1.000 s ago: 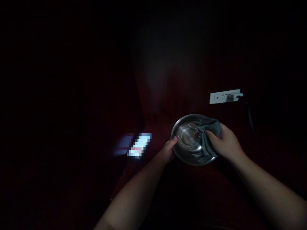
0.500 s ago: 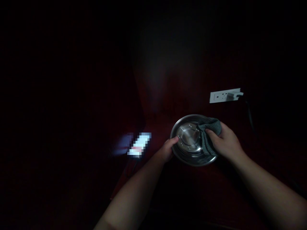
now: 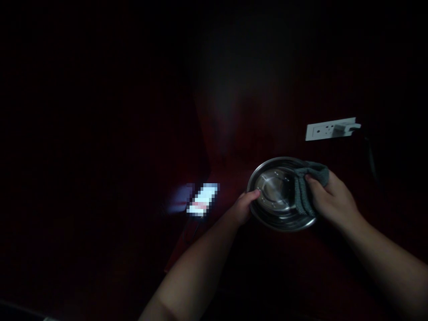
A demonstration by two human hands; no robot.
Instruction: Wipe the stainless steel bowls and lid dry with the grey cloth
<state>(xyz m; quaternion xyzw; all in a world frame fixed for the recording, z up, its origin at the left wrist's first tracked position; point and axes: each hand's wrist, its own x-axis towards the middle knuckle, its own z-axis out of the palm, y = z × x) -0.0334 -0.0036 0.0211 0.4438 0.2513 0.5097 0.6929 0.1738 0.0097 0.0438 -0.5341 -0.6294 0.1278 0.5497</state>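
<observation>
A shiny round steel bowl [image 3: 276, 189] is held up, tilted so that its inside faces me. My left hand [image 3: 245, 206] grips its left rim, the thumb inside and the fingers hidden beneath. A folded grey-green cloth [image 3: 303, 194] lies over the right part of the bowl, across the rim. My right hand [image 3: 334, 198] is closed on the cloth, pressing it against the bowl's right side with the thumb on top. The other fingers of that hand are hidden behind the cloth and rim.
A lit phone-like screen [image 3: 203, 199], blurred into blocks, lies left of the bowl with a thin cable near it. On the dark reddish wall behind is a white socket plate [image 3: 317, 130] with a plug [image 3: 346, 128] and a hanging cord. Most surroundings are too dark to make out.
The whole view has shifted, so the bowl, hands, screen and socket all appear farther right. Both hands keep their hold, and the cloth stays on the bowl's right side.
</observation>
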